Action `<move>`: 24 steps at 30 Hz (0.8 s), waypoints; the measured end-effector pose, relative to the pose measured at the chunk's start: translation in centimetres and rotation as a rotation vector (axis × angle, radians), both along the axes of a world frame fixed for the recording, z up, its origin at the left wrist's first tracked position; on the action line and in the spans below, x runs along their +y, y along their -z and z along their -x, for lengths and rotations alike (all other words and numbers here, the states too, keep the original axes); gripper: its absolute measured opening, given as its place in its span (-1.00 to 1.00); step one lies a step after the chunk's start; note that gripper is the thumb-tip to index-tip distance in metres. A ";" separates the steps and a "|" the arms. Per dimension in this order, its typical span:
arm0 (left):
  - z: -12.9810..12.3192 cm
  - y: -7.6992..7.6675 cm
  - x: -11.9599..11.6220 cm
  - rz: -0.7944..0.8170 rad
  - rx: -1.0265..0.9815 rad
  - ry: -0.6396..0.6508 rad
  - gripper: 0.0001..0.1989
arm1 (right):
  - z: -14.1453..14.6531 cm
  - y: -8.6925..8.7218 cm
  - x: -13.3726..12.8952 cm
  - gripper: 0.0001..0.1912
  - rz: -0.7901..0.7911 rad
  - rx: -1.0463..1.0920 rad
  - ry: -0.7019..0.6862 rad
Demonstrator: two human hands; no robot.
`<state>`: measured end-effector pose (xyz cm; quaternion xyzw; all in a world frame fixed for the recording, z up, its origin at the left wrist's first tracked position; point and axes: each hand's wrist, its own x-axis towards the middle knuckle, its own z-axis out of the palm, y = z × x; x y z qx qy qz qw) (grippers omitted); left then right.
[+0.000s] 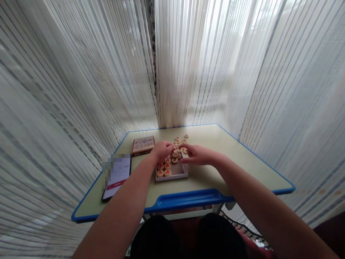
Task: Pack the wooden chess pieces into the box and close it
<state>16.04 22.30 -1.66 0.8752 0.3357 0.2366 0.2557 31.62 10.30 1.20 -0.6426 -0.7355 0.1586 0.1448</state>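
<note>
An open shallow box (172, 177) sits near the front of the table. Round wooden pieces with red characters (167, 172) stand in columns along its left side, and a few pieces with dark characters (175, 160) lie toward its back right. My left hand (161, 150) is over the box's back left part, fingers closed together; whatever is between them is too small to tell. At the box's right edge is my right hand (195, 154), thumb and index finger apart, with nothing visible between them. More loose pieces (177, 139) lie on the table behind the box, partly hidden by my hands.
The printed box lid (143, 144) lies at the back left of the table (237, 169). In front of it is a phone (117, 178) with its screen lit. A blue groove (188, 198) runs along the near edge, and striped curtains (185, 64) hang around the table.
</note>
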 end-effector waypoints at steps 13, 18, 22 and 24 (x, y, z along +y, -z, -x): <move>-0.2 -0.1 -0.5 0.103 -0.087 0.072 -0.68 | 1.3 1.3 1.0 -0.74 -0.174 -0.106 0.017; -0.3 0.0 -0.4 0.096 -0.084 0.067 -0.68 | 1.2 1.3 1.0 -0.76 -0.182 -0.120 0.023; -0.3 0.0 -0.4 0.111 -0.078 0.071 -0.67 | 1.1 1.5 1.2 -0.78 -0.212 -0.129 0.064; -0.3 -0.1 -0.5 0.114 -0.076 0.075 -0.67 | 1.1 1.5 1.3 -0.78 -0.215 -0.130 0.080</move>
